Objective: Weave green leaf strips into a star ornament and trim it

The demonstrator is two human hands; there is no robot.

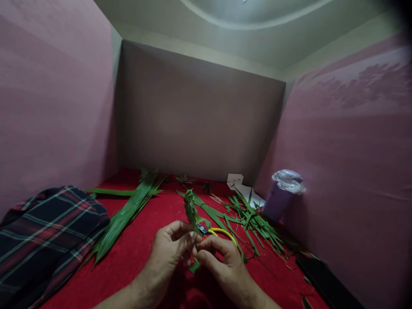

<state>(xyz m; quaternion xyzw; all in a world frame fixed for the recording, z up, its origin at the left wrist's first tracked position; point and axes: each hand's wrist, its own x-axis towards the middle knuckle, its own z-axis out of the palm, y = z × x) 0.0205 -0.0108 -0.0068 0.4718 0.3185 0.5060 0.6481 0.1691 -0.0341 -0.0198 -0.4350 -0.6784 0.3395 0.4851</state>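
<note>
And here are both hands, close together, low in the centre! Left forearm (127,295), bare, angles up from the lower left; right forearm (261,298), bare too, slants in from the right. Left hand (165,249): forefinger (177,225) bent, thumb (186,243) stretched inward, tips together in a pinch. Right hand (227,262): fingers curled, knuckles up, thumb pointing at the left, its grip hard to read.

One cam, worn on the person's head, looks fwd & down over the red cloth (128,249). Left hand (169,249) & right hand (227,259) sit close, btm ctr; the far wall (199,116) is mid-frame, ceiling (219,47) up top (v. wide view, w/ horizon slanting down to the r.).
</note>
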